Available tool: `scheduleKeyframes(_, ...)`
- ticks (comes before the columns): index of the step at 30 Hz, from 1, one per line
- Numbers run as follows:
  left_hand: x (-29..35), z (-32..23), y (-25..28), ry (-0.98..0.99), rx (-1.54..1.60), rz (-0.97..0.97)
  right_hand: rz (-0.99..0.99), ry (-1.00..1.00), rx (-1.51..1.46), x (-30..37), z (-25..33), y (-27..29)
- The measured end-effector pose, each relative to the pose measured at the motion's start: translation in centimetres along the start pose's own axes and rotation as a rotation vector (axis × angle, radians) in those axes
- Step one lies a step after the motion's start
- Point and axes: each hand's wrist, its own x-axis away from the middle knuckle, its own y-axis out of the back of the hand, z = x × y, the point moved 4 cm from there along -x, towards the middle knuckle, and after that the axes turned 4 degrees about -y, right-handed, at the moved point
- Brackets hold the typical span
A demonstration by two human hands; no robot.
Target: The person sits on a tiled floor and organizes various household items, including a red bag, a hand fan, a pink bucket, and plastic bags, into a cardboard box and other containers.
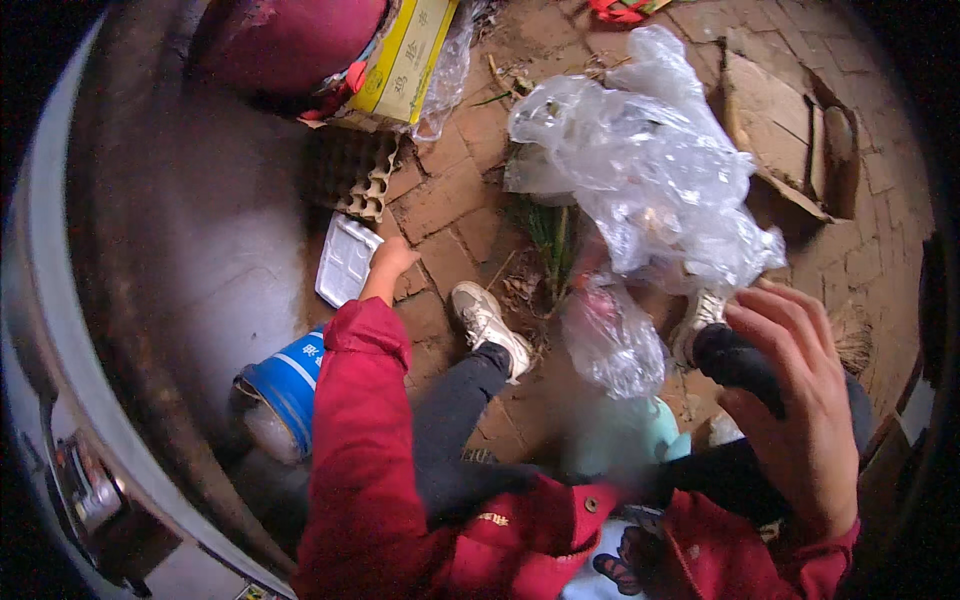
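Note:
On the left, my left hand (393, 262) is at the right edge of a white, shallow tray with moulded compartments (347, 260). Its fingers are mostly hidden, so whether they grip the tray does not show. A grey-brown egg carton (362, 180) sits just beyond the tray. My right hand (795, 375) is raised at the right, with nothing in it and its fingers bent and apart. Beyond it, a big heap of crumpled clear plastic bags (645, 165) lies on the bricks. Another clear bag with something reddish inside (612, 335) lies between my feet.
A blue bucket (288, 385) stands by my left forearm. A yellow box (408, 65) and a dark red rounded container (290, 45) are at the far left. A flattened cardboard box (780, 125) lies at the far right. Green stalks (552, 240) lie near my left shoe (488, 325).

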Motion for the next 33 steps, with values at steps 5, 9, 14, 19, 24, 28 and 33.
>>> scheduleKeyframes(5, 4.8, -12.0, 1.5, -0.333, 0.312, -0.262, -0.093, 0.272, 0.014, 3.6, -0.3, -0.2)
scheduleKeyframes(9, 12.7, -25.4, 2.3, -0.452, 0.962, -0.309, -0.029, 0.366, 0.161, 5.2, -1.6, -2.9)
scheduleKeyframes(14, 19.6, -34.6, 1.3, -0.541, 1.468, 0.02, -0.009, 0.499, 0.358, 6.0, -2.7, -6.7)
scheduleKeyframes(19, 24.5, -34.6, 2.3, -0.494, 1.23, -0.025, -0.533, 0.363, 0.41, 6.1, -5.0, 1.9)
scheduleKeyframes(24, 24.0, -27.0, 1.8, -0.338, 1.342, -0.125, -1.054, 0.135, -0.155, 13.6, -11.5, 10.6)
scheduleKeyframes(28, 25.7, -28.4, -0.3, -0.339, 1.512, -0.078, -0.979, -0.225, -0.127, 21.8, -26.1, 7.2)
scheduleKeyframes(33, 26.1, -28.7, -4.0, -0.304, 1.385, -0.086, -0.97, -0.802, 0.108, 36.9, -43.4, -4.3)
